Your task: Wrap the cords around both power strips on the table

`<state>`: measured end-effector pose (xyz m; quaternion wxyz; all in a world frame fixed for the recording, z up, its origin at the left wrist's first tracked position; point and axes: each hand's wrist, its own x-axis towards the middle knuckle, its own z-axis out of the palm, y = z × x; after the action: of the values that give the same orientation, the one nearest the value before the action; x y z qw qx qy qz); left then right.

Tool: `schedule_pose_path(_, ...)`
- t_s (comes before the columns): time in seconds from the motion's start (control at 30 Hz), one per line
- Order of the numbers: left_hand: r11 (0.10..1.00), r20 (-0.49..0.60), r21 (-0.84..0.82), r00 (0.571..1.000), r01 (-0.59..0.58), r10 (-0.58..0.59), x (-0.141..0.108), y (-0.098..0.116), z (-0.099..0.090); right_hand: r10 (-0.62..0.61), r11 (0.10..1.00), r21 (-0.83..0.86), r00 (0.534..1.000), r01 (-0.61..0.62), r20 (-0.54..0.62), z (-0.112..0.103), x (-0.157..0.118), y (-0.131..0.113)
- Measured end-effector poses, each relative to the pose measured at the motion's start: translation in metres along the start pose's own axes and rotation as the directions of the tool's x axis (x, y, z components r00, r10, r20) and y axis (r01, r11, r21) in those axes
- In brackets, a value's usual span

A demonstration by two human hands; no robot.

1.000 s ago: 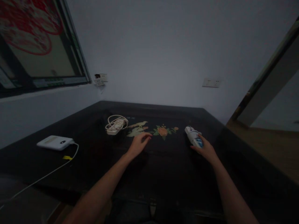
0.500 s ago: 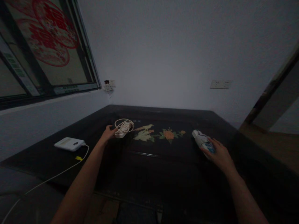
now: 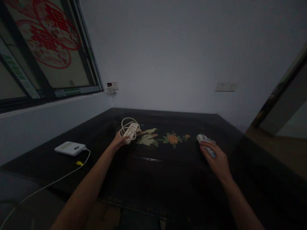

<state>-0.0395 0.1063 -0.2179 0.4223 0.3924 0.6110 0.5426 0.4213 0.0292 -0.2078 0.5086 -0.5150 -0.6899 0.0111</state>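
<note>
Loose cable [image 3: 130,118] could snag as our left hand [image 3: 119,140] grips the power strip [image 3: 131,129] at eleven o'clock — our right hand [image 3: 217,158] clasps a corded bundle [image 3: 201,138] at one.

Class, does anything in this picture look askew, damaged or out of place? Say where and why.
Yes: the lower socket plate near the window sits tilted, with a dark opening above it, unlike the level double socket farther right on the wall. On the table, nothing looks spilled.
</note>
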Motion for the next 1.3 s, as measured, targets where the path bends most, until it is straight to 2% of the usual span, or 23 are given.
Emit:
schedule_pose_path(0.1,0.993,0.132,-0.076,0.986,-0.088,0.098,-0.025,0.005,0.028,0.078,0.977,0.189,0.99,-0.099,0.117,0.014,0.009,-0.027)
schedule_pose_path(0.17,0.978,0.238,-0.175,0.959,-0.113,0.153,-0.046,0.01,0.054,0.061,0.945,0.306,0.983,-0.113,0.176,0.025,0.015,-0.044)
schedule_pose_path(0.23,0.96,0.373,-0.273,0.913,-0.064,0.167,-0.068,0.016,0.081,-0.039,0.935,0.355,0.983,-0.027,0.177,0.034,0.018,-0.056)
schedule_pose_path(0.3,0.951,0.48,-0.307,0.868,0.034,0.123,-0.089,0.019,0.103,-0.135,0.948,0.31,0.977,0.079,0.163,0.037,0.016,-0.062)
schedule_pose_path(0.4,0.958,0.596,-0.256,0.801,0.13,0.05,-0.113,0.019,0.121,-0.218,0.968,0.165,0.958,0.189,0.185,0.036,0.008,-0.062)
schedule_pose_path(0.5,0.97,0.639,-0.204,0.769,0.13,0.032,-0.121,0.013,0.121,-0.228,0.973,0.098,0.937,0.209,0.264,0.035,-0.001,-0.058)
schedule_pose_path(0.63,0.993,0.67,-0.104,0.742,0.061,0.024,-0.113,0.005,0.111,-0.118,0.974,0.221,0.946,0.051,0.303,0.041,-0.004,-0.053)
schedule_pose_path(0.73,0.998,0.683,-0.052,0.731,0.037,0.008,-0.105,0.0,0.107,0.003,0.949,0.306,0.975,-0.072,0.22,0.043,-0.002,-0.048)
schedule_pose_path(0.87,0.992,0.662,-0.073,0.749,0.104,-0.03,-0.103,0.0,0.107,0.175,0.88,0.438,0.983,-0.185,0.063,0.039,0.005,-0.034)
schedule_pose_path(1.0,0.984,0.662,-0.11,0.749,0.139,-0.032,-0.105,0.006,0.107,0.355,0.76,0.608,0.93,-0.231,-0.092,0.033,0.011,-0.02)
schedule_pose_path(1.07,0.983,0.678,-0.121,0.734,0.138,-0.02,-0.106,0.008,0.106,0.446,0.638,0.738,0.887,-0.221,-0.119,0.031,0.012,-0.017)
schedule_pose_path(1.17,0.983,0.737,-0.113,0.676,0.143,-0.014,-0.108,0.008,0.103,0.562,0.357,0.913,0.826,-0.196,-0.043,0.028,0.012,-0.017)
schedule_pose_path(1.2,0.983,0.761,-0.109,0.649,0.145,-0.011,-0.109,0.007,0.102,0.579,0.293,0.936,0.815,-0.193,-0.013,0.027,0.012,-0.018)
schedule_pose_path(1.3,0.982,0.808,-0.111,0.59,0.153,-0.001,-0.111,0.005,0.101,0.586,0.223,0.954,0.81,-0.198,0.031,0.027,0.013,-0.017)
